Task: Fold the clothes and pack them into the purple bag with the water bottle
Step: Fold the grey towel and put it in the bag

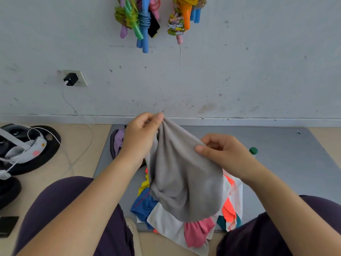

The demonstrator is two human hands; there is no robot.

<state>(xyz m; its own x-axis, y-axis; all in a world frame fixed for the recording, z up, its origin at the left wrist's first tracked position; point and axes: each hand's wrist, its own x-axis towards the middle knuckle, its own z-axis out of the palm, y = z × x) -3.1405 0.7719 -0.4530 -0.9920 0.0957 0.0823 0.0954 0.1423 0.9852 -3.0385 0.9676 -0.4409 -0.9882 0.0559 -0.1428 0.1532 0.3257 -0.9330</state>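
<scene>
1. Dark purple trouser legs (60,209) fill the bottom corners of the view, knees spread to either side of a grey floor mat (276,163).
2. Fingers of the left hand (142,133) curl round one upper edge of a soft grey knit garment (182,178), thumb and fingertips pinching a bunched fold near the wall's base.
3. Thumb and fingers of the right hand (223,152) pinch the same garment's edge further right and lower, so the cloth stretches as a slanted ridge between the two hands.
4. From that ridge the grey garment hangs in a rounded, sack-like shape with creases gathered near its lower left; its bottom hem reaches the heap beneath.
5. Under it on the mat lies a loose pile of unfolded clothes (166,220): white, blue, yellow, pink, bright orange and teal pieces overlapping, the pink and white ones spilling past the mat's near edge.
6. A purple fabric bag (117,141) lies on the mat's far left corner, mostly hidden behind the left wrist.
7. Just right of the right hand, the green screw cap of a water bottle (253,150) shows above the wrist; the bottle's body is hidden.
8. On the tan floor at left sit black round objects with a white headset (24,146) on them, and a thin white cable (86,124) runs up to a black charger (70,79) in a wall socket.
9. Bundled coloured skipping ropes (142,21) hang on the scuffed grey wall above.
</scene>
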